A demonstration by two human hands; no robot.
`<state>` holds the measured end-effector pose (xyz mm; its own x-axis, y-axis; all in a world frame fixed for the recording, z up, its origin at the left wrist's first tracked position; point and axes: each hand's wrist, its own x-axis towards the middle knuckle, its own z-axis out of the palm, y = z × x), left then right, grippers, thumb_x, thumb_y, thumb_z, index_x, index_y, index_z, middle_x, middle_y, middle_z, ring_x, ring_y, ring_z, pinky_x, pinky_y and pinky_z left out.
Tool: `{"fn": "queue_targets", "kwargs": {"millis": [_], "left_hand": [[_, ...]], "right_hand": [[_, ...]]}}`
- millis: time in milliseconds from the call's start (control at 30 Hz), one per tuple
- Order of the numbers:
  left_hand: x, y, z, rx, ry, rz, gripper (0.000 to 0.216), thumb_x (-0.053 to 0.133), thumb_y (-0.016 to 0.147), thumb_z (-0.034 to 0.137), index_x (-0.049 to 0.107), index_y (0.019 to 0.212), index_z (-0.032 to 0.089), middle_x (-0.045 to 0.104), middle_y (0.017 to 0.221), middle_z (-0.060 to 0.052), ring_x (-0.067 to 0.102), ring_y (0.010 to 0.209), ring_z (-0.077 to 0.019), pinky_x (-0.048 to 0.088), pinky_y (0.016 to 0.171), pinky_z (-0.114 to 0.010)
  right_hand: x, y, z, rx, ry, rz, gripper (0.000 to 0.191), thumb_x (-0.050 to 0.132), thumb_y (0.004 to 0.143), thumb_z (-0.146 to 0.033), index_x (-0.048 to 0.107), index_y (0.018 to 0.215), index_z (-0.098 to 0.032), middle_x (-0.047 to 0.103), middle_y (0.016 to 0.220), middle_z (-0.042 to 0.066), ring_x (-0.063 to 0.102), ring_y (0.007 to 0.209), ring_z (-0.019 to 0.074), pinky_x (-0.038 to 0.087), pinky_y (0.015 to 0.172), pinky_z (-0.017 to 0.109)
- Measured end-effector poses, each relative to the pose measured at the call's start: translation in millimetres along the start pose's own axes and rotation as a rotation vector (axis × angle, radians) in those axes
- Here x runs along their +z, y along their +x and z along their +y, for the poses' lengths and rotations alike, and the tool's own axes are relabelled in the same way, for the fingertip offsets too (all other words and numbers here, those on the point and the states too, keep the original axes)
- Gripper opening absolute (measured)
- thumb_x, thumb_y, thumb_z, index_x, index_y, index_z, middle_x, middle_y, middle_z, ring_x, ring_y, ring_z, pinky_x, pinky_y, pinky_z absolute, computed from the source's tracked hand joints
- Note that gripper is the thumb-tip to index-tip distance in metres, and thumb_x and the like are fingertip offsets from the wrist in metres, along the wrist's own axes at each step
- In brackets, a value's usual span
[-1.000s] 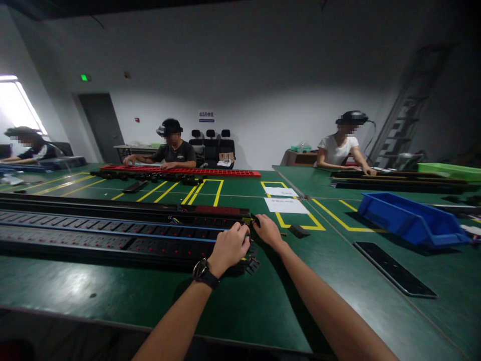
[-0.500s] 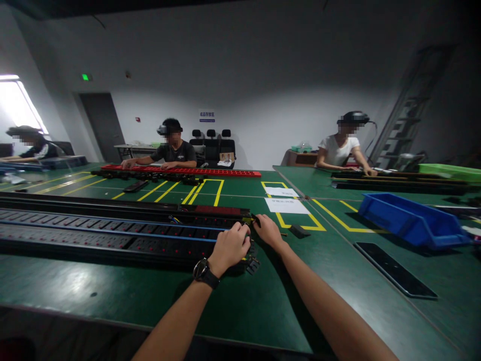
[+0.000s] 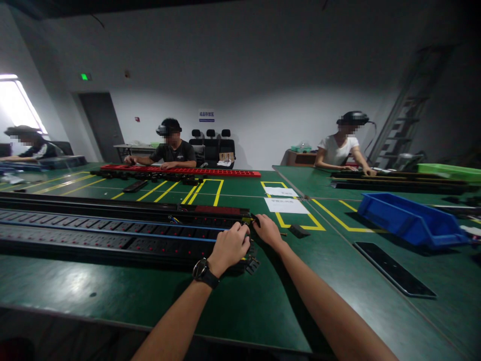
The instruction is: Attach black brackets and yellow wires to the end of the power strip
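Observation:
Several long black power strips (image 3: 124, 235) with rows of sockets and red dots lie side by side, reaching in from the left. My left hand (image 3: 230, 244), with a black watch (image 3: 203, 272) on the wrist, is closed over their right end; its fingertips and whatever they pinch are hidden. Just beyond it, my right hand (image 3: 267, 231) is closed at the far corner of that end, its fingers pinching a small black part (image 3: 256, 219). Below the left hand, a dark slotted piece (image 3: 252, 265) sticks out from the end of the near strip.
A small black block (image 3: 299, 231) lies right of my right hand. Farther right are a phone-like black slab (image 3: 394, 269) and a blue bin (image 3: 411, 220). White paper sheets (image 3: 287, 205) lie ahead. Co-workers sit across the green table, one behind a red strip (image 3: 180, 171).
My hands and the power strips look unchanged. Across the table, the co-worker behind the red strip has shifted one hand slightly to the right and up.

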<state>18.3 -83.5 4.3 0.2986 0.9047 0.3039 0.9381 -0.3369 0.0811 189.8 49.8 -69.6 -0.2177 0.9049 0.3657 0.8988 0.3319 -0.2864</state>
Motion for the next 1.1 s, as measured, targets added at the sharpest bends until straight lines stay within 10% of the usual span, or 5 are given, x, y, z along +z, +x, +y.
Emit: {"fn": "queue_targets", "kwargs": {"millis": [533,733,900,1100], "left_hand": [[1.2,0.9,-0.1,-0.015,-0.013,-0.011,0.020,0.044,0.101,0.032,0.058,0.113,0.026,0.062,0.112,-0.005,0.069,0.092,-0.0204,0.053,0.079,-0.031],[-0.9,0.7,0.2,-0.014,-0.021,-0.007,0.020,0.045,0.100,0.032,0.059,0.114,0.026,0.063,0.112,-0.004,0.069,0.091,-0.0199,0.053,0.077,-0.030],[-2.3,0.2,-0.6,0.002,-0.031,0.002,0.020,0.044,0.100,0.032,0.059,0.112,0.026,0.063,0.111,-0.004,0.069,0.089,-0.0199,0.053,0.075,-0.030],[-5.2,-0.2,0.1,-0.016,-0.025,-0.023,0.022,0.044,0.101,0.033,0.059,0.115,0.026,0.062,0.113,-0.005,0.069,0.091,-0.0196,0.052,0.076,-0.030]], "right_hand": [[-1.6,-0.5,-1.2,0.016,0.064,-0.014,0.027,0.049,0.101,-0.028,0.061,0.123,-0.019,0.067,0.113,0.009,0.063,0.101,0.0199,0.041,0.084,0.026],[-11.4,4.7,2.3,0.114,0.164,0.168,0.038,0.050,0.099,-0.044,0.062,0.125,-0.019,0.068,0.113,0.010,0.064,0.099,0.0230,0.044,0.084,0.030],[-53.0,9.6,40.3,0.250,0.298,0.340,0.039,0.040,0.100,-0.041,0.070,0.107,-0.017,0.073,0.099,0.013,0.066,0.086,0.0243,0.044,0.077,0.032],[-77.4,-22.4,98.3,0.151,0.148,0.184,0.029,0.050,0.094,-0.037,0.074,0.093,-0.019,0.075,0.087,0.009,0.066,0.080,0.0235,0.043,0.072,0.030]]}}
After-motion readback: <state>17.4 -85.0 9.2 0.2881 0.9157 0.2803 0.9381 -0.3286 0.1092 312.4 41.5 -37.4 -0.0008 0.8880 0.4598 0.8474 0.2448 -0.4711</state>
